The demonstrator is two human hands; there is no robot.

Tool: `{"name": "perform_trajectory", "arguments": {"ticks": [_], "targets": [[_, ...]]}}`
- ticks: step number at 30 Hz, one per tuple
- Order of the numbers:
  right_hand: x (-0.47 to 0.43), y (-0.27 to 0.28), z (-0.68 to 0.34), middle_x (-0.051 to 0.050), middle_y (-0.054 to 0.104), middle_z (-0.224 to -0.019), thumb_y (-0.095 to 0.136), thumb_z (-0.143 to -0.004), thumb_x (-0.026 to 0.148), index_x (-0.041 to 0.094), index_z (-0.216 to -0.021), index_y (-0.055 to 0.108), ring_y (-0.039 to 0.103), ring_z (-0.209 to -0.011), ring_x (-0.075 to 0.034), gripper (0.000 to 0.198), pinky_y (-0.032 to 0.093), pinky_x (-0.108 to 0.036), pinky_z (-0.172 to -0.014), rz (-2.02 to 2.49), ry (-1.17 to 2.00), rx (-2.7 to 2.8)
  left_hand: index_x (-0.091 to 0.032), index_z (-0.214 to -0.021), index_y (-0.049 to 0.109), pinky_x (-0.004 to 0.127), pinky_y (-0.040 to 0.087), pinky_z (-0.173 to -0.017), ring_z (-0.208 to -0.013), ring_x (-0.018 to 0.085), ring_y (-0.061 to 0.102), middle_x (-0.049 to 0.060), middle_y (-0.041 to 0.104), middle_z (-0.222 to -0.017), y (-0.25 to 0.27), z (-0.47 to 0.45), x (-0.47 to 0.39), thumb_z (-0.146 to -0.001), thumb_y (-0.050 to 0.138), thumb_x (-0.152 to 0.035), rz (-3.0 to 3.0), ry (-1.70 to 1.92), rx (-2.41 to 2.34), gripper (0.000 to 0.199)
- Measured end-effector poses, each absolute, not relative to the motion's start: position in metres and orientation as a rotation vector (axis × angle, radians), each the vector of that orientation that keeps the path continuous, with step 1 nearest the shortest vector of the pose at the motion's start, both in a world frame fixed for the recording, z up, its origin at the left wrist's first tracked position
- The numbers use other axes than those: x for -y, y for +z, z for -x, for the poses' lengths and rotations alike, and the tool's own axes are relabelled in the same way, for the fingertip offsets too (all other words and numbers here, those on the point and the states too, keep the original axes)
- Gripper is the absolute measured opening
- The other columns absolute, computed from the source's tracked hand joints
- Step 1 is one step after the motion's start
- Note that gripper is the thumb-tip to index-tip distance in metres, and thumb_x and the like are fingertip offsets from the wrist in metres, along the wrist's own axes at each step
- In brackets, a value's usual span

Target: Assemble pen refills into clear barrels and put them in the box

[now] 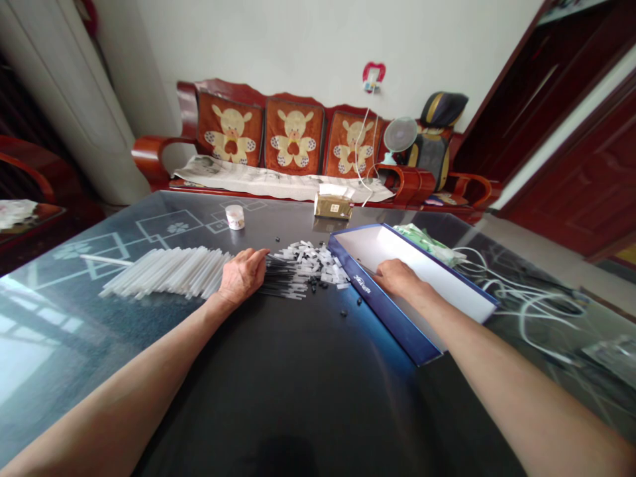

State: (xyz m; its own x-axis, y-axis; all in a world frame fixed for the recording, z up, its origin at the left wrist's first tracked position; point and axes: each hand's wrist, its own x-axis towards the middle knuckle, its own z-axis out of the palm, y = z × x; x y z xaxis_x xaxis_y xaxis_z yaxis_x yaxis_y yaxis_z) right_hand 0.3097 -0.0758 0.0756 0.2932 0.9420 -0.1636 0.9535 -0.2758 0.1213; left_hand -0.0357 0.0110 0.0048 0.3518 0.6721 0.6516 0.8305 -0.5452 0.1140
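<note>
My left hand (243,275) lies with curled fingers over a row of slim sticks; what its fingertips hold is hidden. To its left are the sticks' translucent white tubes (166,271). On its right their thin black ends (282,278) stick out, tipped with white. My right hand (397,277) is inside a shallow blue box (387,315) with a white interior, fingers bent near the left wall. A thin dark piece shows by its fingertips, too small to name. Small white and black pieces (315,258) lie heaped between the sticks and the box.
On the dark glossy table (278,371) stand a paper cup (235,217) and a tissue box (332,204). A green-white plastic packet (430,244) and tangled white cables (536,305) lie right of the blue box. Behind are a wooden sofa (169,152) and a small fan (400,136).
</note>
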Motion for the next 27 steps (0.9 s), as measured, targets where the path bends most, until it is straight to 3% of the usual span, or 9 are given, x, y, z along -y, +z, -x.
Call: {"name": "perform_trajectory", "arguments": {"ticks": [7,13,17,19,22,25,27], "targets": [[0.080,0.081,-0.293,-0.022,0.072,-0.096,0.051,-0.083,0.021,0.006,-0.099,0.075,0.070,-0.092,-0.025,0.033,0.050,-0.028,-0.077,-2.392,-0.081,-1.699,-0.019,-0.112,0.066,0.024,0.044,-0.066,-0.082,0.018,0.063,0.007,0.065,-0.081,0.005,0.035,-0.010,-0.095,0.038,-0.029,2.405,-0.981,1.344,0.034],[0.086,0.108,-0.292,-0.021,0.069,-0.110,0.043,-0.089,0.028,0.009,-0.099,0.075,0.065,-0.103,-0.028,0.038,0.048,-0.032,-0.085,-2.453,0.193,-1.725,-0.019,-0.110,0.067,0.024,0.046,-0.068,-0.081,0.018,0.063,0.007,0.065,-0.080,0.007,0.034,-0.009,-0.094,0.039,-0.029,2.417,-1.052,1.317,0.034],[0.092,0.119,-0.266,-0.015,0.072,-0.095,0.044,-0.090,0.031,0.012,-0.085,0.074,0.066,-0.094,-0.026,0.036,0.047,-0.030,-0.082,-2.562,0.366,-2.083,-0.017,-0.108,0.068,0.026,0.047,-0.072,-0.081,0.019,0.064,0.008,0.068,-0.084,0.015,0.030,-0.006,-0.093,0.043,-0.035,2.533,-1.217,1.329,0.035],[0.092,0.111,-0.238,-0.008,0.072,-0.081,0.048,-0.089,0.036,0.016,-0.078,0.072,0.067,-0.083,-0.022,0.033,0.048,-0.027,-0.076,-2.643,0.132,-2.419,-0.016,-0.103,0.070,0.027,0.048,-0.073,-0.077,0.019,0.065,0.007,0.070,-0.084,0.022,0.025,-0.003,-0.090,0.048,-0.042,2.672,-1.370,1.401,0.036],[0.089,0.081,-0.185,0.000,0.069,-0.068,0.054,-0.084,0.038,0.020,-0.088,0.068,0.066,-0.065,-0.015,0.024,0.049,-0.022,-0.058,-2.701,-0.823,-2.711,-0.015,-0.100,0.071,0.027,0.050,-0.066,-0.069,0.018,0.066,0.006,0.071,-0.078,0.031,0.019,0.001,-0.084,0.054,-0.056,2.942,-1.770,1.641,0.047],[0.087,0.047,-0.136,0.000,0.068,-0.068,0.056,-0.081,0.039,0.019,-0.085,0.064,0.066,-0.059,-0.014,0.021,0.046,-0.019,-0.044,-2.615,-1.684,-2.601,-0.014,-0.101,0.069,0.026,0.051,-0.063,-0.068,0.017,0.066,0.007,0.072,-0.081,0.037,0.015,0.004,-0.077,0.060,-0.063,3.039,-2.283,1.842,0.055],[0.087,0.030,-0.113,0.000,0.067,-0.067,0.058,-0.079,0.038,0.019,-0.082,0.062,0.066,-0.057,-0.014,0.019,0.044,-0.018,-0.040,-2.566,-2.011,-2.480,-0.014,-0.099,0.068,0.026,0.052,-0.063,-0.069,0.016,0.066,0.007,0.071,-0.083,0.039,0.012,0.005,-0.071,0.069,-0.058,3.029,-2.506,1.934,0.052]]}}
